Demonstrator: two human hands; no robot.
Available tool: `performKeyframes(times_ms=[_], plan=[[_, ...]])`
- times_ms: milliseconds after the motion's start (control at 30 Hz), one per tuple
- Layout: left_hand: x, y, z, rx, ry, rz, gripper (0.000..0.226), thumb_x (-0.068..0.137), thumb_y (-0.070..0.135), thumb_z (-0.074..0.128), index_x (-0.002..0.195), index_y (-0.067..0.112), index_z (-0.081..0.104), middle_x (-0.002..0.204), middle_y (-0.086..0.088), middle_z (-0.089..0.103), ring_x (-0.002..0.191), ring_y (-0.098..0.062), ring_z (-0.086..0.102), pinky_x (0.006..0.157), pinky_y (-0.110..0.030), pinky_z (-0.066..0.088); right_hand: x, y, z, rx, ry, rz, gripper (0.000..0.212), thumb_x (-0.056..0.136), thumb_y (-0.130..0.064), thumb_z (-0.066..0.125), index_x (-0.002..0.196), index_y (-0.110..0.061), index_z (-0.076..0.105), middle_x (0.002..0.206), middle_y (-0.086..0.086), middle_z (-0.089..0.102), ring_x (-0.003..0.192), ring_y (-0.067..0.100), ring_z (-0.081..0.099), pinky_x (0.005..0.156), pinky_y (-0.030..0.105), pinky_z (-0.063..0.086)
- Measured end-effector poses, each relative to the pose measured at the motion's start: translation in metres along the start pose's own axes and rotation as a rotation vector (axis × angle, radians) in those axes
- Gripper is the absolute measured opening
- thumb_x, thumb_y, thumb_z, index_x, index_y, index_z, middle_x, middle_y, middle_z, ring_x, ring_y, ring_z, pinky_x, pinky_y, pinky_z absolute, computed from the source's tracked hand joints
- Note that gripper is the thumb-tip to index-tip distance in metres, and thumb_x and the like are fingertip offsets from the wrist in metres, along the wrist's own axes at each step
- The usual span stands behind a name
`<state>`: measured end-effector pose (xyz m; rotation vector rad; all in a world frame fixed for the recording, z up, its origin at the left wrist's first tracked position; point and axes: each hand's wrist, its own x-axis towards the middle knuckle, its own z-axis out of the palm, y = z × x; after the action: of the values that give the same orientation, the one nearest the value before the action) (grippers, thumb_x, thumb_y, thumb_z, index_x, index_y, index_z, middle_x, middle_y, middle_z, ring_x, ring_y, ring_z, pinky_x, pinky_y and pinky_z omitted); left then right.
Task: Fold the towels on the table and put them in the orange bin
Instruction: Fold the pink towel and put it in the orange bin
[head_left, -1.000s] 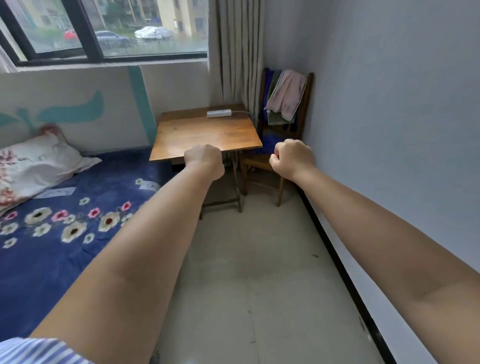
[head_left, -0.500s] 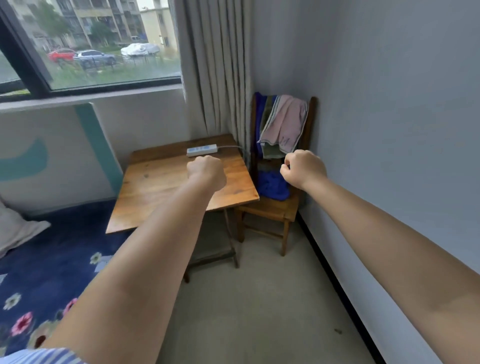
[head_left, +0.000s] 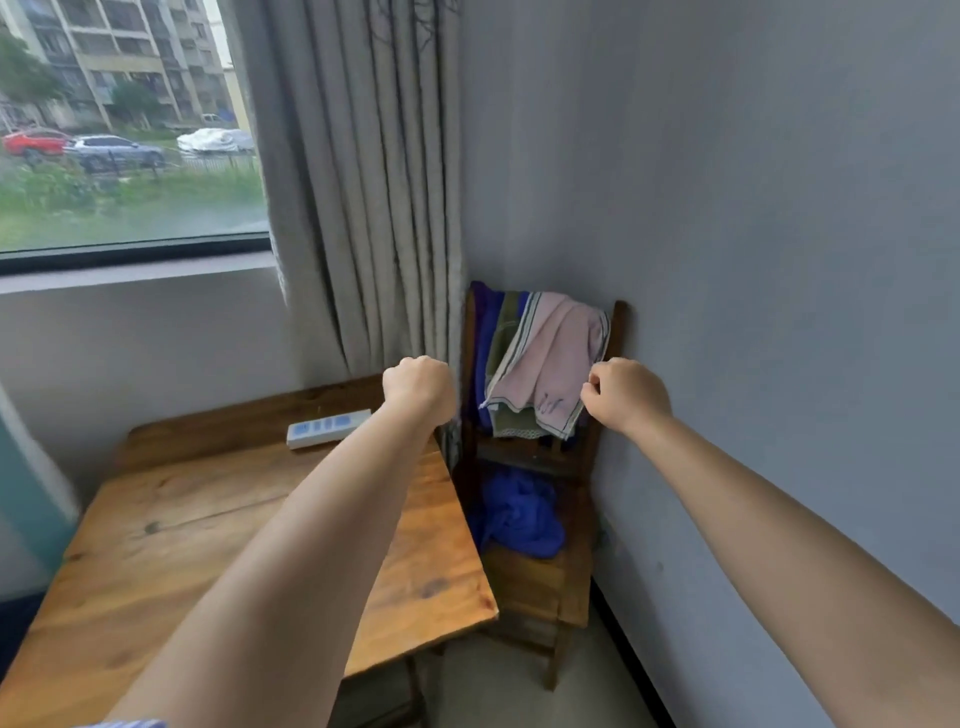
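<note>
Head view: both arms reach forward with fists made. The left hand (head_left: 418, 387) has its fingers curled tight together and holds nothing; it hangs above the far right corner of the worktop. The right hand (head_left: 626, 395) is also curled, its knuckles right at the lower right corner of the pink towel with striped borders (head_left: 550, 358); whether the fingers actually pinch the cloth cannot be told.

That pink towel hangs over the backrest of the brown wooden chair (head_left: 540, 582), at about 12 o'clock from the hands, its lower edge loose and slanting. Under it, further towels overlap on the same backrest: an olive green towel (head_left: 511, 423) peeks out below and a dark blue towel (head_left: 485, 332) shows at the left side. A crumpled bright blue cloth (head_left: 519, 514) lies in a heap on the chair seat.

At 9 o'clock of the chair stands the orange-brown wooden plank worktop (head_left: 208, 545), just beside the chair. A white power strip with blue sockets (head_left: 328, 428) lies near its far edge. A grey pleated curtain (head_left: 363, 182) hangs at 12 o'clock, a window (head_left: 130, 130) showing parked cars at 10 o'clock, and a plain grey wall (head_left: 779, 208) fills the right side.
</note>
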<state>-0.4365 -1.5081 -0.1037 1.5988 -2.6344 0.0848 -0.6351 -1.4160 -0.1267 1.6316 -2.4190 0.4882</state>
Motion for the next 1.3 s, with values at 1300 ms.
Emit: performKeyframes(times_ms=[1300], plan=[[0.432, 0.152, 0.112, -0.377, -0.094, 0.054, 0.024, 0.092, 0.018, 0.044, 0.096, 0.005, 0.064, 0.104, -0.014, 0.065, 0.1, -0.032, 0.058, 0.072, -0.033, 0.043, 0.379, 0.178, 0.177, 0.013, -0.351, -0.074, 0.028, 0.09, -0.017, 0.044, 0.107, -0.014, 0.067, 0.112, 0.013, 0.063, 0.105, 0.028, 0.055, 0.083, 0.033, 0.046]])
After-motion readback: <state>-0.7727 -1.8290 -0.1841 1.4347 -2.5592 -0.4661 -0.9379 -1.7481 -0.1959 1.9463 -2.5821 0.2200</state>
